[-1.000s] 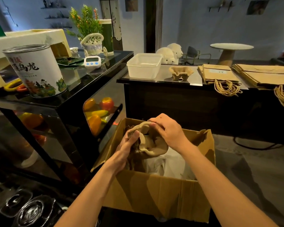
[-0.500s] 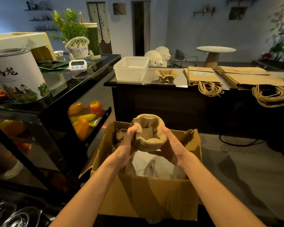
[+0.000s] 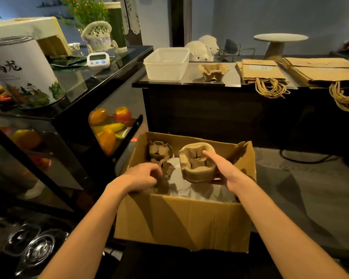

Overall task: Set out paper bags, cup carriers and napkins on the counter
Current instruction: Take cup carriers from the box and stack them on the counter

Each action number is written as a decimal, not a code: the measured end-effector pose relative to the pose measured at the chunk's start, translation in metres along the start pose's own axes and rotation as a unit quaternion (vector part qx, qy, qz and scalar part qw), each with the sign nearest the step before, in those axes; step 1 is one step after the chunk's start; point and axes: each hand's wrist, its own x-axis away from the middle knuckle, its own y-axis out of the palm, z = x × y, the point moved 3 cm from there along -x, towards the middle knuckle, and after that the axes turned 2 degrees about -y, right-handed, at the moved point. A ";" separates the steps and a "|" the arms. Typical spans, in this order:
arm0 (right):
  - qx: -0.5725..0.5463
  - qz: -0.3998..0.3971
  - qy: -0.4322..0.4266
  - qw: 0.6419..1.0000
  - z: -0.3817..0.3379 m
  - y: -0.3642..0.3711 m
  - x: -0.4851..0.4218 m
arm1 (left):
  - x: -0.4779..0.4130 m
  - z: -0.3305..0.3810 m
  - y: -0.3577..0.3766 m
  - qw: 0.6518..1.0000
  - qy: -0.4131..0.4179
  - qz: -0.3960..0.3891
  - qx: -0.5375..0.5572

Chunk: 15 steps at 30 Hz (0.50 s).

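Note:
My right hand (image 3: 224, 170) holds a brown pulp cup carrier (image 3: 195, 164) above the open cardboard box (image 3: 181, 218), thumb over its rim. My left hand (image 3: 143, 176) reaches down into the box and grips another cup carrier (image 3: 165, 176) there. A third carrier (image 3: 158, 152) stands at the box's back left, over white paper (image 3: 181, 184). On the dark counter (image 3: 230, 82) beyond sit one cup carrier (image 3: 213, 70) and two flat stacks of brown paper bags (image 3: 260, 71) (image 3: 320, 69) with rope handles hanging over the edge.
A clear plastic tub (image 3: 166, 63) sits at the counter's left end. To my left stands a glass display case (image 3: 73, 109) with fake fruit inside, a tea tin (image 3: 23, 73), a timer (image 3: 98, 60) and a flower basket (image 3: 98, 37) on top. A cable (image 3: 306, 160) lies on the floor.
My left hand let go of the carrier that both hands held and dropped into the box onto another one. My right hand now holds the first carrier alone, shifted to the right.

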 end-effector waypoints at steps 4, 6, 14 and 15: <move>0.058 -0.008 -0.008 0.998 -0.002 0.003 0.005 | -0.005 -0.002 0.004 0.995 -0.018 0.061 -0.081; 0.082 -0.009 -0.017 0.996 -0.003 0.003 0.008 | -0.008 0.001 0.002 0.989 -0.036 0.086 -0.113; 0.101 -0.009 -0.022 0.995 -0.004 0.003 0.013 | -0.019 0.009 0.003 0.978 -0.040 0.117 -0.169; 0.096 -0.006 -0.020 0.995 -0.004 0.003 0.013 | -0.021 0.010 0.005 0.977 -0.039 0.107 -0.180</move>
